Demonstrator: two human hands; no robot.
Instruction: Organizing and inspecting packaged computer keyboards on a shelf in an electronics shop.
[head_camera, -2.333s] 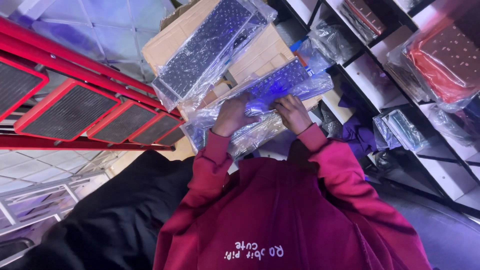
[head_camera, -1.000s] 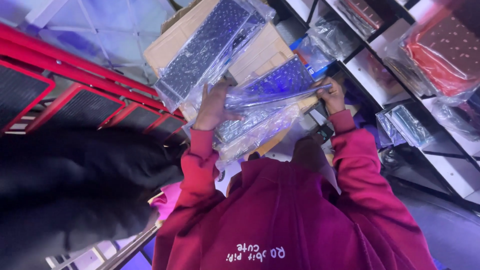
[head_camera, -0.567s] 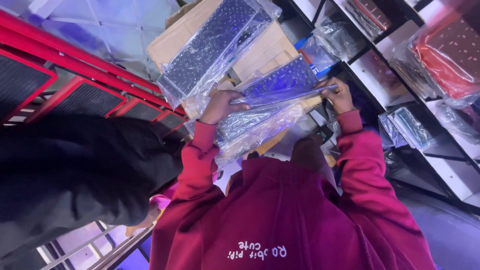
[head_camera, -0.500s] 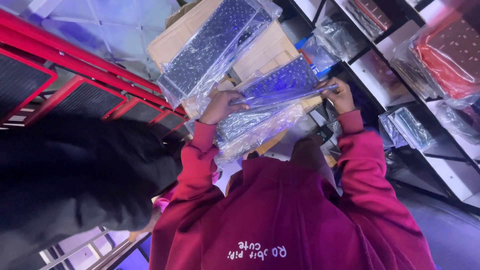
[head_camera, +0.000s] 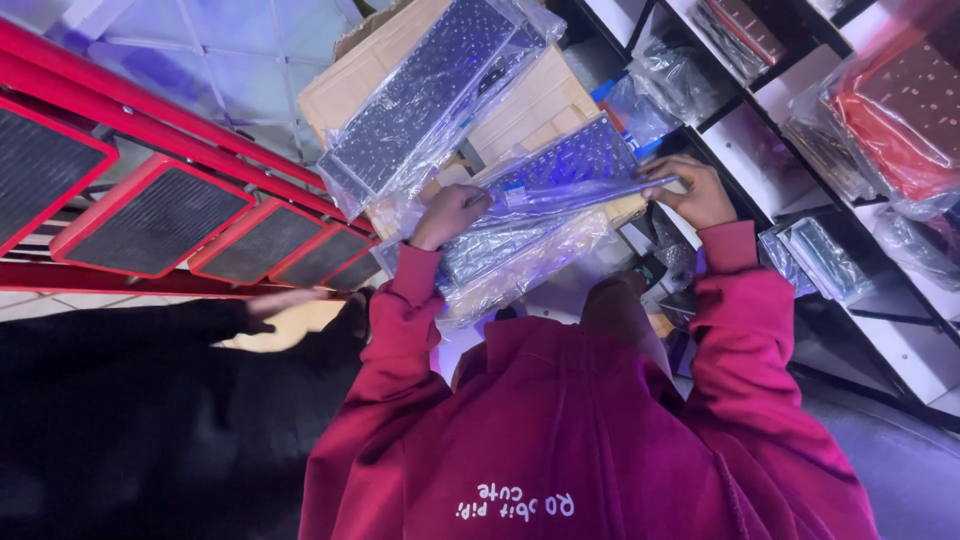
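My left hand (head_camera: 450, 213) and right hand (head_camera: 697, 190) each pinch shut on one end of a bagged keyboard (head_camera: 565, 170), held flat between them above another bagged one (head_camera: 520, 250). It looks stiff and light, but the plastic is slippery, so end grips suit it best

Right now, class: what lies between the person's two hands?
In the head view, a bagged keyboard spans from the left hand to the right hand, each gripping one end.
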